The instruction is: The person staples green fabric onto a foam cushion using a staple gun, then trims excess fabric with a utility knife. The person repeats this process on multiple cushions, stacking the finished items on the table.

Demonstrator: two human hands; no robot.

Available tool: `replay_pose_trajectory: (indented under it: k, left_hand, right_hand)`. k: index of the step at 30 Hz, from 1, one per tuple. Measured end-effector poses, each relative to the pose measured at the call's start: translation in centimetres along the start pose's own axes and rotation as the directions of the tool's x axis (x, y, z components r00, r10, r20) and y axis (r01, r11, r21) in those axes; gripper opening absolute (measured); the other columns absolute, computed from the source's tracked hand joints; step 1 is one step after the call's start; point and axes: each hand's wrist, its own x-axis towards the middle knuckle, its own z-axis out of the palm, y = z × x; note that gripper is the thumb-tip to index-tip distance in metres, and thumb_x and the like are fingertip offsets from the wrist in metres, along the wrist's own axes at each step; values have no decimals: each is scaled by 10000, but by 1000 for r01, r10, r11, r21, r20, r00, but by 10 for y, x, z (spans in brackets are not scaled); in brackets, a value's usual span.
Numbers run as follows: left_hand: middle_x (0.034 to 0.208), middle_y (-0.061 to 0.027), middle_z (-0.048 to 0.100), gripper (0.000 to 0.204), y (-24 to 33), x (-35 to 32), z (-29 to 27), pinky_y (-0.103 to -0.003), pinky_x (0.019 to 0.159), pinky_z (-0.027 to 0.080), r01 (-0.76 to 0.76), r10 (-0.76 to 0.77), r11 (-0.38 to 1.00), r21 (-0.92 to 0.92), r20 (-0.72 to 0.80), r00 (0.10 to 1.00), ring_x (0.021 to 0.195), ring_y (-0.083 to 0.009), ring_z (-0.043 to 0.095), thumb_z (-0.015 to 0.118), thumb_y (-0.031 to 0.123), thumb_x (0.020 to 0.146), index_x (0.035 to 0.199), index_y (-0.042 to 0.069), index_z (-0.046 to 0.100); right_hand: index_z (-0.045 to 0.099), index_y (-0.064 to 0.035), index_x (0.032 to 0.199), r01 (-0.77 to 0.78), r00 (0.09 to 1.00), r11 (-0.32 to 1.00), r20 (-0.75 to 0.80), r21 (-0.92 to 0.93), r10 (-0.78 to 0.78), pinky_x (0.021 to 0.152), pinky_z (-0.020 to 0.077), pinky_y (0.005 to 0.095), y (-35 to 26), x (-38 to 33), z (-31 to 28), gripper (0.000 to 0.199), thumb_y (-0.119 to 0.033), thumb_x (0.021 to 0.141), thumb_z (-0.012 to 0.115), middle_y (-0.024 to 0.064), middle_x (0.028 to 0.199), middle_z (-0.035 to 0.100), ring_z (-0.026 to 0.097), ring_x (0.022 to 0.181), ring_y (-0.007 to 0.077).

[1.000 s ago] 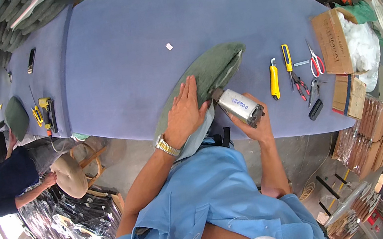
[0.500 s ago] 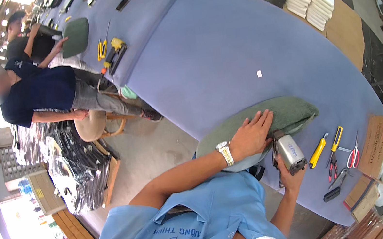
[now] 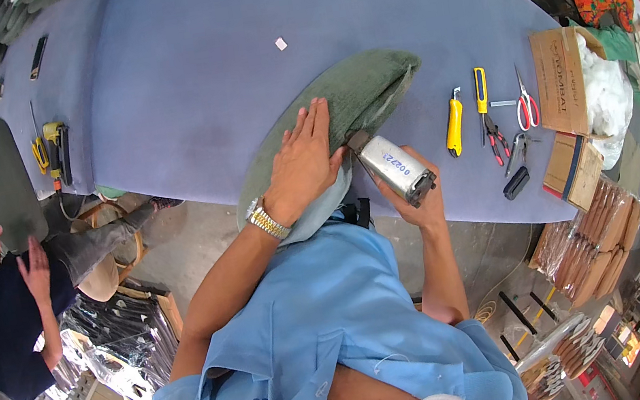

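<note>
I count one green cushion (image 3: 357, 84) and one silver staple gun (image 3: 393, 165) in the hands of the person in the light-blue shirt. To their right on the table I make out one yellow utility knife (image 3: 455, 128), one yellow-handled screwdriver (image 3: 480, 87), one pair of red-and-black pliers (image 3: 496, 138), one pair of red-handled scissors (image 3: 527, 112) and one black block (image 3: 516, 183). One white scrap (image 3: 281, 43) lies beyond the cushion.

The left hand (image 3: 303, 157) is open, pressed flat on the cushion, fingers close together and pointing away from the body, a metal watch (image 3: 267, 222) on its wrist. The right hand (image 3: 425, 214) grips the staple gun, forearm rising from below, the tool's nose at the cushion's near edge beside the left thumb; whether it touches the fabric I can't tell. The cushion sits at the near edge of the table, right in front of the person, its far end curving to the right.

The tabletop (image 3: 190, 87) is covered in smooth blue-grey, over a grey floor (image 3: 198, 237). A cardboard box (image 3: 559, 80) with white stuffing (image 3: 605, 98) stands at its right end. Over on the left, a co-worker holds up one dark green panel (image 3: 0, 183) with both hands.
</note>
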Motion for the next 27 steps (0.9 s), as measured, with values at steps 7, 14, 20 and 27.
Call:
replay_pose_trajectory:
  k: [7,14,20,27]
  left_hand:
    - [1614,-252,384,856,-2,0,-3,-494,1194,388,4,-4,1000,-29,2,1000,1499,-429,373,719,174,919,1598,-38,243]
    - [1604,-259,393,864,-1,-2,-4,-500,1185,396,-13,13,1000,-22,-6,1000,1492,-432,384,728,153,899,1594,-41,252]
    - [1597,-252,407,867,4,-2,-2,-510,1170,416,1,-1,1000,27,-14,1000,1489,-422,392,731,156,895,1594,-40,258]
    - [1602,-241,404,863,-1,1,2,-517,1171,425,-9,10,1000,26,-40,999,1499,-412,382,728,163,899,1593,-36,257]
  right_hand:
    - [681,-9,1033,32,999,999,-18,-7,-32,743,532,354,-6,4,2,356,-147,733,815,141,934,698,696,816,313]
    - [664,-16,1032,-8,995,1000,103,-2,9,738,527,355,-15,15,-6,356,-118,726,813,151,918,675,675,803,348]
    - [622,-39,1000,-40,990,999,138,-4,40,695,518,356,-17,18,-3,326,-103,735,801,156,862,652,647,766,386]
    - [623,-37,989,64,997,994,54,-84,-59,683,526,360,-8,7,4,315,-87,735,802,152,837,666,665,750,364]
